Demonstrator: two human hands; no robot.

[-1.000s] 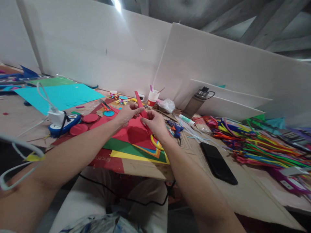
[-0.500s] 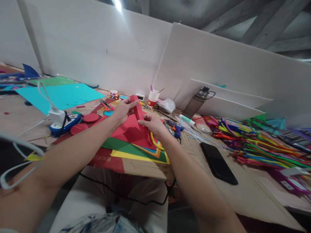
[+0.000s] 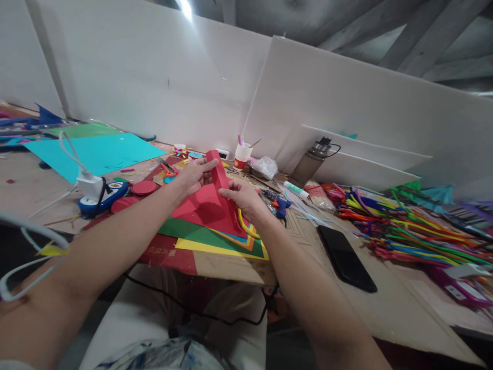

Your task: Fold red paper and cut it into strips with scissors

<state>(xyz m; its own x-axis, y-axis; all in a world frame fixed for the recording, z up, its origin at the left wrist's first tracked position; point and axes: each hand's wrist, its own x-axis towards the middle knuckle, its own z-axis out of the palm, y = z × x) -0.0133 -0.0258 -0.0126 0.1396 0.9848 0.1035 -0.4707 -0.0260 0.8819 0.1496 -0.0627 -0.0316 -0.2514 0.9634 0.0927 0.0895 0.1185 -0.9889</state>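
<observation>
A folded red paper strip point(image 3: 219, 172) is held at a slant above a stack of coloured sheets. My left hand point(image 3: 197, 176) pinches its upper part between thumb and fingers. My right hand point(image 3: 242, 198) grips the strip lower down, thumb on the near side. Beneath lie a red sheet point(image 3: 192, 210), a green sheet point(image 3: 185, 233) and a yellow sheet point(image 3: 208, 250), with blue and orange edges showing at the right. A yellow curved piece point(image 3: 243, 224) lies beside my right hand.
A black phone point(image 3: 345, 258), a blue glue gun point(image 3: 282, 205), a bottle point(image 3: 311, 163) and many pipe cleaners point(image 3: 416, 226) are to the right. A paper cup point(image 3: 242, 156) stands behind my hands. At left are red discs point(image 3: 144, 188), a power strip point(image 3: 103, 198) and a cyan sheet point(image 3: 96, 154).
The red strip has turned slightly, showing more of its broad side. Both hands keep their hold in almost the same place.
</observation>
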